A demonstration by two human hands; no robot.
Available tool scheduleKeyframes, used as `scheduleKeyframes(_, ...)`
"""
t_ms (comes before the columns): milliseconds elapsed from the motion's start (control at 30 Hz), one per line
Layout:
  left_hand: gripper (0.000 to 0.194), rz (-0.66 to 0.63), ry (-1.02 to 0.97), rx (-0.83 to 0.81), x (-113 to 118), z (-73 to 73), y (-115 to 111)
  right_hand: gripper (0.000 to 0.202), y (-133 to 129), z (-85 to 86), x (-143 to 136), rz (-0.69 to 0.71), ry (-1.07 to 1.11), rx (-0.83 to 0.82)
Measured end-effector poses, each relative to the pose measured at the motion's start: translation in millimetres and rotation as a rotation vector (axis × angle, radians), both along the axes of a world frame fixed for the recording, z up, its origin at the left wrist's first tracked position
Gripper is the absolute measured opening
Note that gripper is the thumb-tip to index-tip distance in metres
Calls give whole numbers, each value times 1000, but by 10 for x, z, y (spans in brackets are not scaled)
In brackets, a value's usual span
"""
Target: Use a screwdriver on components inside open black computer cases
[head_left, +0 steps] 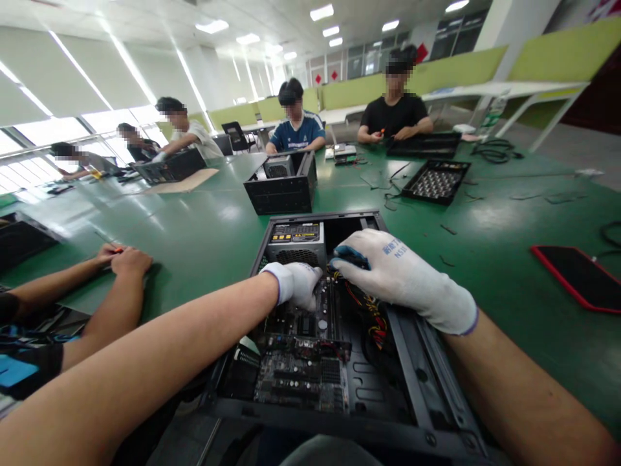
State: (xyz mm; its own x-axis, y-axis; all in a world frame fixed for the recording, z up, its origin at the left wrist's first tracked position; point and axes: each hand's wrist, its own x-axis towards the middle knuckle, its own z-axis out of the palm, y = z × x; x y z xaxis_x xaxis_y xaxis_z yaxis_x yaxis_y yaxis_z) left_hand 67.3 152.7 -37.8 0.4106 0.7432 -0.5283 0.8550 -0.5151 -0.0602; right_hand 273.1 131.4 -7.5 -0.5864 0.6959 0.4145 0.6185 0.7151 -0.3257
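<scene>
An open black computer case (pixel 427 388) lies in front of me, its motherboard (pixel 301 369) exposed. My left hand (pixel 298 283), in a white glove, reaches in at the board's upper part, just below the power supply (pixel 295 241); its fingers are bent down and the tips are hidden. My right hand (pixel 373 259), gloved in white with blue fingertips, has its fingers curled round dark cables beside the power supply. Red, yellow and black wires (pixel 376 327) run down the case's right side below that hand.
Another open case (pixel 279 194) stands beyond mine on the green table (pixel 208 226). At the left are a co-worker's bare hands (pixel 129 259). A red-edged black tray (pixel 582 275) lies right. Several people work across the table, near a black panel (pixel 436 181) and loose cables (pixel 495 150).
</scene>
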Motion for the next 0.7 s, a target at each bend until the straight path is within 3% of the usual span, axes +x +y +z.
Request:
scheduleKeyframes(100,64,-13,-102,16,-13,112,-58,39,-36,-7,52,-66,87,18)
scheduleKeyframes(200,47,-56,-217,31,-18,232,-161,75,-126,-142,238,-261,197,6)
scheduleKeyframes(267,40,-74,-281,46,-19,306,-253,95,-222,-304,421,-436,250,-158)
scheduleKeyframes(333,37,-72,-330,67,-33,382,-359,101,-347,-478,586,-533,291,-359)
scheduleKeyframes(433,32,-68,-412,94,-112,521,-538,87,-547,-659,680,-388,450,-591)
scheduleKeyframes(500,29,-70,-481,126,-206,633,-682,75,-642,-698,636,-274,581,-656)
scheduleKeyframes(600,26,-84,-569,198,-357,787,-967,71,-674,-677,524,-239,669,-632)
scheduleKeyframes(700,25,-74,-615,246,-475,832,-1329,72,-618,-613,430,-257,661,-577)
